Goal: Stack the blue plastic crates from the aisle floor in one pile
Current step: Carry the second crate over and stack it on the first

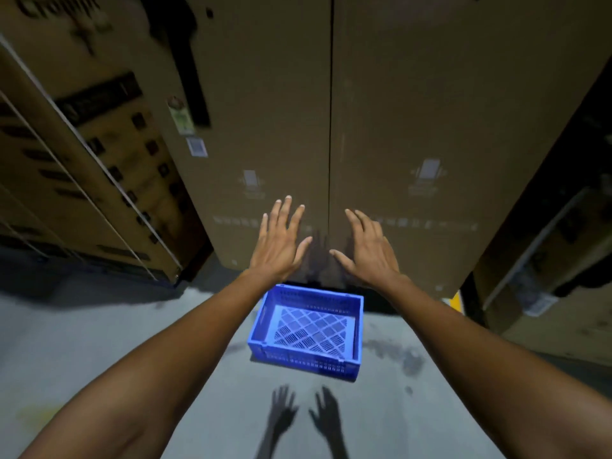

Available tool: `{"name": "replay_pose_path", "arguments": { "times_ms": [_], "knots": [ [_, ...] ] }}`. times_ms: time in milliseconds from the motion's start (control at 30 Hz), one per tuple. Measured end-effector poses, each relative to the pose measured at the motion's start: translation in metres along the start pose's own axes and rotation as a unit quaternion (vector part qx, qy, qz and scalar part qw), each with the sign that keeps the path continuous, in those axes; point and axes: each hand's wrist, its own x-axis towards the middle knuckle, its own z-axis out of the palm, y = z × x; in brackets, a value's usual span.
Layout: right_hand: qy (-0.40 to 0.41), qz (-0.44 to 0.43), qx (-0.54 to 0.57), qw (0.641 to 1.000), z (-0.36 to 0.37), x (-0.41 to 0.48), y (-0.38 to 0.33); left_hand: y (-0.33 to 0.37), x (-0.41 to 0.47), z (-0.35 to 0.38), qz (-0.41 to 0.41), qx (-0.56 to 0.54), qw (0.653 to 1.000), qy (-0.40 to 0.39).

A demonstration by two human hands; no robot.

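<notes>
Both bare forearms are stretched forward above a grey concrete floor [99, 342], on which dark stains and the shadows of two hands are seen. The left hand [281, 243] and right hand [367, 250] are held spread, fingers straight, with nothing gripped. A blue crate [304, 361] is set upright on the floor below them, close to tall cardboard boxes [430, 94]. Strapped cartons [82, 160] are stacked at the left.

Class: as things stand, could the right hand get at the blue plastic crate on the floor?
Probably yes: the right hand is open and empty, and nothing lies between it and the blue plastic crate on the grey floor.
</notes>
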Motion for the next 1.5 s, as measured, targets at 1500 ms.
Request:
{"name": "replay_pose_path", "arguments": {
  "times_ms": [1500],
  "knots": [
    [0.164,-0.273,0.296,0.900,-0.435,-0.443,-0.395,0.229,-0.543,-0.579,-0.152,0.130,0.950,0.241]
  ]
}}
